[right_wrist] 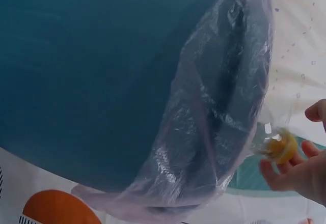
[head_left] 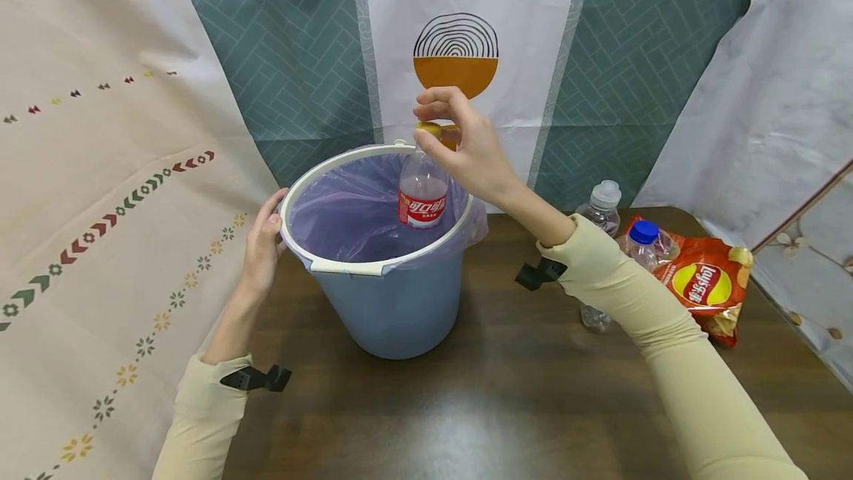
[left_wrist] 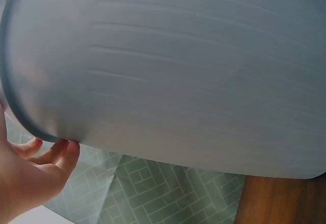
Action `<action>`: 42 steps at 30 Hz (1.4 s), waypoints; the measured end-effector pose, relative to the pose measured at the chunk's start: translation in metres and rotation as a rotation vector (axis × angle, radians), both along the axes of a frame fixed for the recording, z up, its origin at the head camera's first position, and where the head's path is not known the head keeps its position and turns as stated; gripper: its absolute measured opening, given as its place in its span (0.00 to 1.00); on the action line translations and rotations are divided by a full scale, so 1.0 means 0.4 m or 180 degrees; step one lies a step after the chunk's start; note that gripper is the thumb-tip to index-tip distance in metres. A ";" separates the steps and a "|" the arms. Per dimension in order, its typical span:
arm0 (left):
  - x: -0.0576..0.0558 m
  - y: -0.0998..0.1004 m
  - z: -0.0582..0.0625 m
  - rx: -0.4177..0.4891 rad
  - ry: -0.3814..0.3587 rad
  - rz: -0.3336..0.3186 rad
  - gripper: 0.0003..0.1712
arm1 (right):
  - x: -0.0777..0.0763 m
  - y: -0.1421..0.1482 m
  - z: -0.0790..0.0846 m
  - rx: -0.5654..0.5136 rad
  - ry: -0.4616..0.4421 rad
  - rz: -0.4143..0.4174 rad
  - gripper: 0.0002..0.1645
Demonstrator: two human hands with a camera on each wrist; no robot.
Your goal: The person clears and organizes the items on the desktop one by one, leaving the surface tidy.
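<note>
A blue trash bin (head_left: 400, 310) with a white rim and a translucent purple liner (head_left: 340, 206) stands on the table. My left hand (head_left: 261, 250) holds the bin's rim at its left side, fingertips against the outside. Over the bin's opening is a clear Coca-Cola bottle (head_left: 423, 191), upright, with a red label and yellow cap. My right hand (head_left: 469, 143) is around the cap with thumb and fingers spread. In the right wrist view the thumb is clear of the blurred yellow cap (right_wrist: 281, 146), and the fingers are close beside it.
Right of the bin stand a clear bottle with a white cap (head_left: 605, 195) and one with a blue cap (head_left: 643, 234), partly behind my right sleeve. A red Lay's chip bag (head_left: 703, 284) lies next to them. Patterned cloth (head_left: 293, 43) hangs behind the table.
</note>
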State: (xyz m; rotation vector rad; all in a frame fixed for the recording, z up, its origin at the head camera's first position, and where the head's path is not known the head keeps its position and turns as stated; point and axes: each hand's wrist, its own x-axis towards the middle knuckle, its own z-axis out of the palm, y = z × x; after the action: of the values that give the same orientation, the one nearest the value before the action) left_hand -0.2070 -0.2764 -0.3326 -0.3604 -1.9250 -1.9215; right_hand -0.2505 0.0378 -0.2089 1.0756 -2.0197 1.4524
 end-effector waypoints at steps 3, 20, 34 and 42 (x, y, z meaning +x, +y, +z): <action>0.000 0.001 -0.001 0.0000 0.0004 -0.0038 0.31 | -0.009 0.003 -0.006 0.0030 0.0014 -0.0068 0.20; 0.001 -0.001 -0.001 0.0072 -0.0003 -0.0055 0.32 | -0.017 0.026 0.003 0.1385 -0.0007 0.0163 0.18; -0.002 0.001 0.001 0.0069 -0.0048 -0.0084 0.32 | -0.022 0.043 0.006 0.1069 0.0088 0.0212 0.11; -0.003 0.000 0.001 0.0078 -0.0022 -0.0085 0.32 | -0.027 0.112 0.014 0.0833 -0.0293 -0.0128 0.12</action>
State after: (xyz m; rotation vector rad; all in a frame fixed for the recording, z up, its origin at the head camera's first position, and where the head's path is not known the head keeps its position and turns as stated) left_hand -0.2081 -0.2764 -0.3323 -0.3744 -1.9086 -1.9640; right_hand -0.2611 0.0825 -0.2033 1.0793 -2.3327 1.2632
